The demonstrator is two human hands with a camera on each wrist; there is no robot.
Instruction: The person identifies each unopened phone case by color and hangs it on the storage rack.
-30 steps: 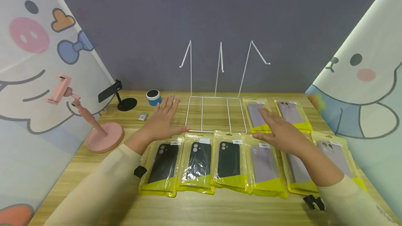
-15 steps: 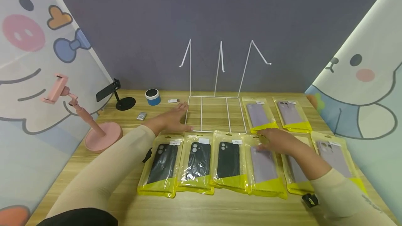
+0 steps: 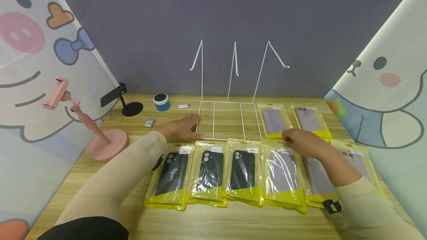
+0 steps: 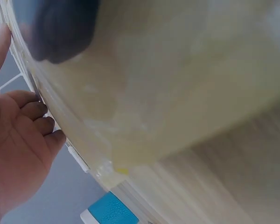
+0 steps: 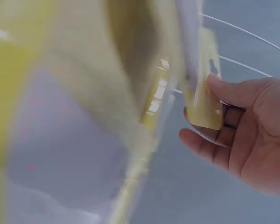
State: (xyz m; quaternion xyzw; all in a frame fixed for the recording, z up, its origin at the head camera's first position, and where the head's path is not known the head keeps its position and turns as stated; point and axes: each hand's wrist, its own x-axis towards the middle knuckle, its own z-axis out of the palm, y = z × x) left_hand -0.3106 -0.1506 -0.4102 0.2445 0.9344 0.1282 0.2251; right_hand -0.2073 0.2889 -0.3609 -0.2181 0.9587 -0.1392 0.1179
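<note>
Yellow packets (image 3: 280, 173): three black, five lilac

Right hand (image 3: 300, 143): no longer flat above the packs, it now curls and pinches the top edge of the lilac phone-case pack (image 3: 282, 175).
Lilac phone-case pack: its top end now lifts off the table.
Left hand (image 3: 181, 128): now lies flat beside the white wire rack (image 3: 229, 119), nearer its front left corner.
</note>
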